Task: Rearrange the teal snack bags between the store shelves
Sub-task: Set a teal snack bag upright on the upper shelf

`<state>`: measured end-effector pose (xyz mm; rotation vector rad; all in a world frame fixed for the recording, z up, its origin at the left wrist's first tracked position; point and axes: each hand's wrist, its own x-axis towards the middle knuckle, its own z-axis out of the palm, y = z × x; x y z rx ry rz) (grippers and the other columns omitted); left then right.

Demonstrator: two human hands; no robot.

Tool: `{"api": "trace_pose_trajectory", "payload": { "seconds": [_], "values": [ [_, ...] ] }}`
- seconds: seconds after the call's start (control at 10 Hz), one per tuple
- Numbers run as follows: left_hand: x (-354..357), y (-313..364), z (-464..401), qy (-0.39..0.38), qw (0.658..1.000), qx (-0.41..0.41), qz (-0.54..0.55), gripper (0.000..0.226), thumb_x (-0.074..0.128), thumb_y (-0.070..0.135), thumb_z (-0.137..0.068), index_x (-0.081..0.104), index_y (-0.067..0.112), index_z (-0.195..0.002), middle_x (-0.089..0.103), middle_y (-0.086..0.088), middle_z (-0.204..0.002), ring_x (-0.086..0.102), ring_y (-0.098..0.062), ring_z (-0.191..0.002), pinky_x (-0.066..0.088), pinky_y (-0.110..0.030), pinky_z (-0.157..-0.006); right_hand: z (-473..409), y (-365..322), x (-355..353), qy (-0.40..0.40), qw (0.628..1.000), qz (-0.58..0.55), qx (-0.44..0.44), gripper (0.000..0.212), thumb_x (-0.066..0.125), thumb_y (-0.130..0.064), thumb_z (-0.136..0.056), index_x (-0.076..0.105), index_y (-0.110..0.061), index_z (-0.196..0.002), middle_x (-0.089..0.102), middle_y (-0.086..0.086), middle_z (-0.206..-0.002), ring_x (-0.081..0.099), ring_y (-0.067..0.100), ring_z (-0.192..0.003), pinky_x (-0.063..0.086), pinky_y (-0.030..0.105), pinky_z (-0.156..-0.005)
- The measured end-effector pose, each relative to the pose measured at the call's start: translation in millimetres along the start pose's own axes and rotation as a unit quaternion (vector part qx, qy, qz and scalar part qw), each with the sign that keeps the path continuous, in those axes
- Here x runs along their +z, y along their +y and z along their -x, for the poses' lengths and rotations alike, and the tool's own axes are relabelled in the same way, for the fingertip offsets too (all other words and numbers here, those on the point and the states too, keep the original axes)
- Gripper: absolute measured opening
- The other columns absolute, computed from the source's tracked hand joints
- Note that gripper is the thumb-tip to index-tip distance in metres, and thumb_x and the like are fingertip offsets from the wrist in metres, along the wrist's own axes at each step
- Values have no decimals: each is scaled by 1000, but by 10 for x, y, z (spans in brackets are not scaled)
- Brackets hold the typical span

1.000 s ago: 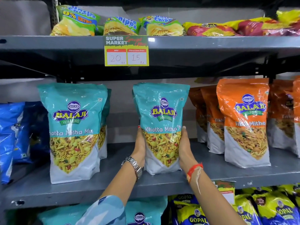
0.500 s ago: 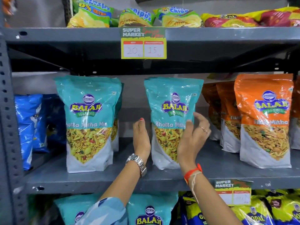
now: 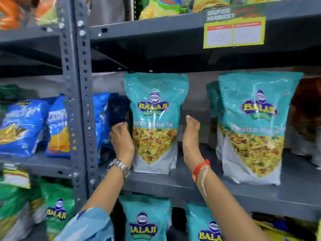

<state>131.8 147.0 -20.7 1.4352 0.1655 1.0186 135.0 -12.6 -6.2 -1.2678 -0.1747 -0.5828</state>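
Grey metal shelf carries an upright teal snack bag. Left hand lies open against its left edge, holding nothing. Right hand stands open just beside its right edge, apart from it.

Bright, even light — motion-blurred edges

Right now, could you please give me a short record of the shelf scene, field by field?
Setting: grey metal store shelf
Left hand: open, at the left edge of the left teal bag
Right hand: open, flat, just right of that bag
Left teal bag: upright on the middle shelf
Right teal bag: upright, same shelf, untouched
Blue bags: left, partly behind the post
Lower shelf: more teal bags
Price tag: blurred, unreadable
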Motion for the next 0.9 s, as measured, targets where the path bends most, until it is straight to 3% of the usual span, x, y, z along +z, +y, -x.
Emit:
{"api": "trace_pose_trajectory", "payload": {
  "seconds": [0.1,0.2,0.3,0.4,0.5,0.6,0.7,0.8,0.9],
  "values": [
    [49,-145,-147,-160,979,-116,47,66,32,63,-86,39,17,-133,44,5,-132,43,-18,-123,30,-42,-111,-111,300,205,-42,993,-16,106,85,35,-74,-82,37,-12,-140,45,1,-140,43,20,-127,29,35,-112],
    [72,-144,-85,-256,953,-140,82,71,18,68,-86,42,25,-136,52,-2,-136,56,-19,-115,45,-37,-97,-478,918,302,-77,991,-32,108,128,26,-101,-42,37,-23,-143,37,4,-154,38,24,-139,28,48,-117],
    [109,-86,-6,-325,929,-138,112,64,10,55,-93,49,21,-130,57,-4,-126,60,-9,-91,49,-20,-68,-341,741,234,-55,993,-42,95,116,29,-96,-47,42,-28,-139,44,2,-148,45,23,-133,31,47,-116],
    [138,-100,5,-360,916,-133,116,64,9,54,-93,50,21,-129,58,-6,-129,57,1,-85,49,-14,-57,-225,580,166,-43,993,-63,94,98,30,-91,-59,48,-31,-135,52,-1,-142,51,21,-128,34,46,-114],
    [136,-110,-17,-373,907,-152,127,65,9,56,-93,50,21,-130,55,-7,-133,52,1,-96,47,-18,-65,-175,548,180,-37,992,-70,94,75,27,-78,-78,51,-31,-132,59,-1,-132,56,21,-120,40,43,-109],
    [137,-159,-90,-355,905,-184,148,64,12,57,-92,57,20,-120,60,-3,-123,60,-6,-84,47,-23,-64,-175,586,269,-10,993,-58,105,94,26,-91,-60,48,-35,-133,56,-2,-138,54,22,-124,36,46,-112],
    [122,-198,-143,-329,913,-186,154,62,16,57,-92,60,20,-115,57,13,-105,61,-9,-73,48,-22,-55,-179,629,319,0,991,-43,123,108,24,-101,-43,49,-41,-129,56,-4,-138,54,25,-123,35,49,-112],
    [129,-266,-192,-314,923,-182,131,63,16,60,-91,58,21,-116,62,9,-99,61,-10,-75,47,-23,-58,-129,593,348,-2,990,-38,136,98,24,-94,-51,50,-40,-129,61,-1,-131,58,27,-118,39,49,-109],
    [88,-287,-168,-276,946,-129,112,92,20,86,-69,46,24,-131,58,-1,-130,56,-15,-114,45,-38,-98,-31,471,333,5,993,-17,116,81,23,-81,-72,46,-33,-133,58,-2,-131,56,23,-117,39,48,-109]
  ]
}}
